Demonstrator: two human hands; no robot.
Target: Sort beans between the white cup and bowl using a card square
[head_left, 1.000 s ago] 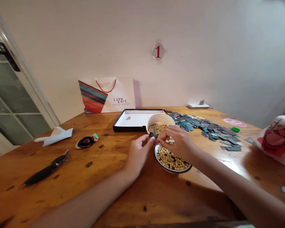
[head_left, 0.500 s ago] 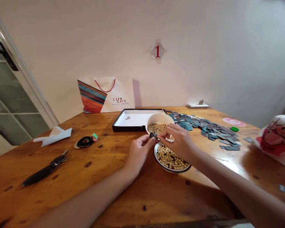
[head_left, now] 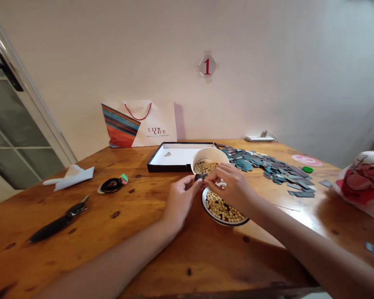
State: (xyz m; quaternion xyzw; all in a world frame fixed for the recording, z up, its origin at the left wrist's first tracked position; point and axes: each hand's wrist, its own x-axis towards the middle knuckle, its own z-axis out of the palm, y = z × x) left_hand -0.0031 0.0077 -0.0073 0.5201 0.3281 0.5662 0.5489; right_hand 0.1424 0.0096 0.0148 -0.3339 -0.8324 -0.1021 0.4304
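Note:
My left hand [head_left: 178,201] is closed, pinching a small dark flat piece [head_left: 200,177] between thumb and fingertips. My right hand [head_left: 232,185] meets it from the other side, its thumb and fingers pressed together at the piece's right edge. Whatever else the right fingertips hold is too small to make out. Just below the right hand is a dark-rimmed white bowl [head_left: 207,213] of small round cream and dark bead-like balls [head_left: 226,207]. Behind the hands, a white tub [head_left: 210,152] holds more such balls [head_left: 205,167].
A black-edged shallow box [head_left: 177,154] lies behind. Dark flat pieces [head_left: 262,164] are heaped at right, near a green cap [head_left: 307,169] and a printed plastic bag [head_left: 363,182]. Leftward lie black-handled pruners [head_left: 59,224], black hair ties [head_left: 111,185] and white paper [head_left: 76,176]. A paper bag [head_left: 156,124] stands behind.
The dark piece has tilted and now shows as a narrower strip between the fingertips. My right hand has shifted very slightly left; both hands stay together over the bowls.

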